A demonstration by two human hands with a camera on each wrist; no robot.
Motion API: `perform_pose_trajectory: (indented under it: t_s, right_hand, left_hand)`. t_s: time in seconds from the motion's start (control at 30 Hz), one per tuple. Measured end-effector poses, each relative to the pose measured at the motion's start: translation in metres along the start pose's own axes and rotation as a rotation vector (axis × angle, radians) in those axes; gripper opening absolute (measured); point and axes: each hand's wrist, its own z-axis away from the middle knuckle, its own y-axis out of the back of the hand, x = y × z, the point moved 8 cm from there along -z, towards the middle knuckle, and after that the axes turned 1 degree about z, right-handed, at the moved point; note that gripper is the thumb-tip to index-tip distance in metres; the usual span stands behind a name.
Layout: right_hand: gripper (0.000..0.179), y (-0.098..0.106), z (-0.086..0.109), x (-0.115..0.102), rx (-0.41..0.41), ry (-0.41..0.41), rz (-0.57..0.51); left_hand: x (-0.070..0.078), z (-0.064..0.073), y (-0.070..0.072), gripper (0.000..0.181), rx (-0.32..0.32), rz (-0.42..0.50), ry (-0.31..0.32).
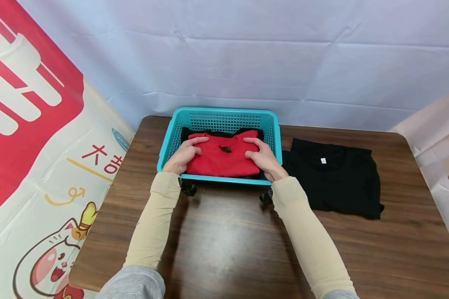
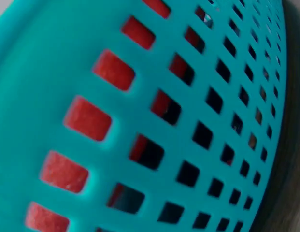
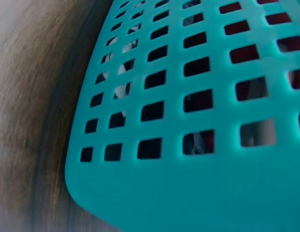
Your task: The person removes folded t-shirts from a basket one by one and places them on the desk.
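A folded red T-shirt with a small dark mark near its collar lies in a turquoise plastic basket. My left hand grips the shirt's left side, and my right hand holds its right side; thumbs and index fingers show on top, while the other fingers are mostly hidden. Black fabric shows beneath and behind the red shirt. In the left wrist view, the perforated basket wall lets red cloth show through its upper holes. The right wrist view has the basket's wall but no hand.
To the basket's right, a folded black T-shirt with a white neck label lies on the brown wooden table. A pale cloth backdrop hangs behind the table, and a printed sheet hangs at left.
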Motion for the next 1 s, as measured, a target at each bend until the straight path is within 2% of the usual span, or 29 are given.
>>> perform_pose_trajectory:
  t_s: [0.17, 0.3, 0.43, 0.67, 1.0]
  right_hand:
    - [0.054, 0.001, 0.0, 0.0, -0.012, -0.013, -0.037]
    - [0.055, 0.002, 0.0, -0.001, -0.005, 0.001, -0.043]
    - [0.058, 0.004, 0.001, -0.002, 0.006, 0.037, -0.052]
    - [0.057, 0.006, 0.003, -0.006, 0.018, 0.088, -0.049]
    - [0.054, 0.011, 0.004, -0.008, 0.097, 0.108, -0.051]
  left_hand:
    - [0.003, 0.0, 0.0, 0.054, -0.007, 0.114, -0.007]
    - [0.003, 0.0, 0.0, 0.058, -0.013, 0.157, -0.006]
    - [0.003, 0.001, 0.0, 0.059, -0.025, 0.156, -0.003]
    - [0.003, 0.002, -0.003, 0.057, -0.061, 0.105, -0.038]
    - [0.007, 0.003, 0.002, 0.056, -0.014, 0.128, -0.089]
